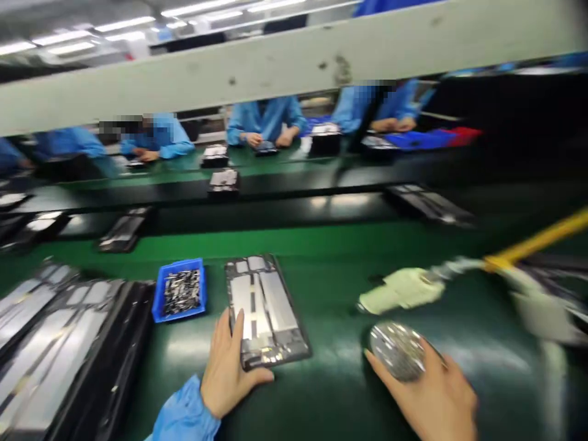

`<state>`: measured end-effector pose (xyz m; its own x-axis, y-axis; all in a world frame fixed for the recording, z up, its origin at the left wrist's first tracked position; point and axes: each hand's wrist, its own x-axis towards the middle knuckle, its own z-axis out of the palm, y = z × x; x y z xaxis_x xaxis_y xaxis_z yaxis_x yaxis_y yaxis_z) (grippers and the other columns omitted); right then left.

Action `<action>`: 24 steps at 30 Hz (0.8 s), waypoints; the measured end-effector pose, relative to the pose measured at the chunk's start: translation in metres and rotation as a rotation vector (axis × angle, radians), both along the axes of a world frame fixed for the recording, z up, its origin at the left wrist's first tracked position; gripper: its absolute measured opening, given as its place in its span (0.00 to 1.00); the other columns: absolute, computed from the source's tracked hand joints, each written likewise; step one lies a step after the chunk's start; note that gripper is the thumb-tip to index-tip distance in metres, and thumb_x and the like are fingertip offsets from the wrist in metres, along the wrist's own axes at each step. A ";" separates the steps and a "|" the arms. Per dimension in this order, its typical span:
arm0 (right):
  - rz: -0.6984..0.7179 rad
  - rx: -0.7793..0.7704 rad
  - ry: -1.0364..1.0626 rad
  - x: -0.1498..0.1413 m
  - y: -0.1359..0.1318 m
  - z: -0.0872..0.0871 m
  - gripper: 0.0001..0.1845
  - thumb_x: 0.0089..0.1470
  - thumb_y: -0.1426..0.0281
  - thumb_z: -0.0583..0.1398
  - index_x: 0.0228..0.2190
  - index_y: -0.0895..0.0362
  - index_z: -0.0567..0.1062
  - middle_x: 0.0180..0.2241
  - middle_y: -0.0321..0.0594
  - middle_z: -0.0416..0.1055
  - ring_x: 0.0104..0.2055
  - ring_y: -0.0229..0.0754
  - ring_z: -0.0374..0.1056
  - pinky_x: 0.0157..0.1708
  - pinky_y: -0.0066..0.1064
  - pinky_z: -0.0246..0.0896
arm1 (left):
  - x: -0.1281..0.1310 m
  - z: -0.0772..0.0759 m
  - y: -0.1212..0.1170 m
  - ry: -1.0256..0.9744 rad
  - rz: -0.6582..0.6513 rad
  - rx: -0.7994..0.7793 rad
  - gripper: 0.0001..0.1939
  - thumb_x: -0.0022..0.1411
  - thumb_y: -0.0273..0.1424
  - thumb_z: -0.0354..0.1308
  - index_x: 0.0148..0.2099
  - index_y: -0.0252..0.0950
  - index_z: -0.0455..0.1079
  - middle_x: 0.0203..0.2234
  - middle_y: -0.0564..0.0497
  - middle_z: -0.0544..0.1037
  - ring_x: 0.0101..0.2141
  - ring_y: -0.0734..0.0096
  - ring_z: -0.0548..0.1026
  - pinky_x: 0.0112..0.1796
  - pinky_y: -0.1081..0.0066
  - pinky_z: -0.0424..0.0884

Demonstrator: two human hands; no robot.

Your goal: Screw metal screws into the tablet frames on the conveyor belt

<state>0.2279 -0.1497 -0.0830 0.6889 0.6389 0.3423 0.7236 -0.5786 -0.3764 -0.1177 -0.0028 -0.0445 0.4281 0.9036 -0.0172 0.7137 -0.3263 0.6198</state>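
Note:
An opened tablet body with silver battery cells lies on the green mat in front of me. My left hand rests at its near left corner, fingers stretched along the edge and thumb under the near end. My right hand curls around a shiny round metal object on the mat to the right. A pale green electric screwdriver on a yellow cable hangs just beyond that hand.
A small blue bin of dark small parts stands left of the tablet. Stacked trays of tablet bodies fill the left edge. A black conveyor carries more units; across it sit several people in blue coats.

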 end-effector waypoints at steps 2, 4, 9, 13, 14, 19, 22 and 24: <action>-0.125 -0.002 0.018 -0.014 -0.010 0.010 0.47 0.55 0.43 0.61 0.62 0.66 0.67 0.53 0.68 0.68 0.55 0.76 0.69 0.54 0.67 0.65 | -0.003 -0.014 -0.001 -0.003 -0.097 0.071 0.59 0.49 0.45 0.78 0.77 0.40 0.56 0.78 0.33 0.39 0.75 0.30 0.48 0.69 0.37 0.58; -0.181 0.022 0.066 -0.026 0.000 0.017 0.45 0.56 0.46 0.61 0.62 0.66 0.67 0.55 0.69 0.67 0.59 0.75 0.67 0.58 0.66 0.62 | -0.004 -0.028 -0.001 -0.041 -0.137 0.157 0.48 0.60 0.44 0.70 0.77 0.43 0.57 0.79 0.37 0.37 0.74 0.33 0.50 0.68 0.39 0.62; -0.196 0.134 0.306 -0.029 0.022 0.042 0.43 0.53 0.53 0.67 0.64 0.60 0.65 0.66 0.70 0.59 0.71 0.79 0.54 0.66 0.69 0.51 | 0.006 -0.049 0.010 -0.114 -0.199 0.308 0.39 0.71 0.44 0.58 0.78 0.49 0.53 0.76 0.43 0.54 0.73 0.28 0.50 0.68 0.31 0.59; -0.083 0.317 0.405 -0.011 0.045 0.084 0.46 0.47 0.54 0.72 0.62 0.60 0.68 0.68 0.68 0.61 0.73 0.78 0.51 0.67 0.73 0.47 | 0.016 -0.051 0.015 -0.141 -0.214 0.351 0.34 0.71 0.38 0.58 0.77 0.54 0.57 0.74 0.47 0.60 0.72 0.31 0.55 0.67 0.32 0.62; 0.046 0.463 0.532 -0.005 0.057 0.097 0.43 0.48 0.58 0.73 0.60 0.63 0.70 0.66 0.68 0.64 0.72 0.75 0.54 0.68 0.70 0.49 | 0.018 -0.048 0.015 -0.136 -0.215 0.353 0.33 0.71 0.38 0.59 0.76 0.54 0.60 0.73 0.48 0.61 0.72 0.30 0.55 0.65 0.31 0.65; 0.403 0.635 0.840 0.011 0.113 0.139 0.29 0.54 0.47 0.66 0.43 0.60 0.80 0.31 0.37 0.79 0.34 0.44 0.79 0.39 0.36 0.76 | 0.021 -0.034 0.009 -0.087 -0.268 0.361 0.33 0.73 0.34 0.57 0.75 0.62 0.56 0.71 0.55 0.64 0.71 0.34 0.58 0.58 0.39 0.77; 0.402 0.784 0.940 0.015 0.112 0.146 0.29 0.54 0.44 0.64 0.37 0.59 0.79 0.22 0.31 0.72 0.24 0.38 0.73 0.35 0.35 0.76 | 0.019 -0.036 0.001 -0.046 -0.291 0.408 0.37 0.73 0.29 0.54 0.75 0.65 0.48 0.69 0.59 0.67 0.72 0.41 0.55 0.58 0.43 0.79; 0.333 0.891 1.009 0.019 0.100 0.144 0.28 0.50 0.44 0.68 0.32 0.58 0.78 0.17 0.28 0.68 0.19 0.36 0.66 0.33 0.36 0.77 | 0.017 -0.037 -0.006 -0.008 -0.294 0.414 0.39 0.72 0.28 0.54 0.75 0.65 0.48 0.67 0.59 0.70 0.74 0.44 0.52 0.61 0.43 0.78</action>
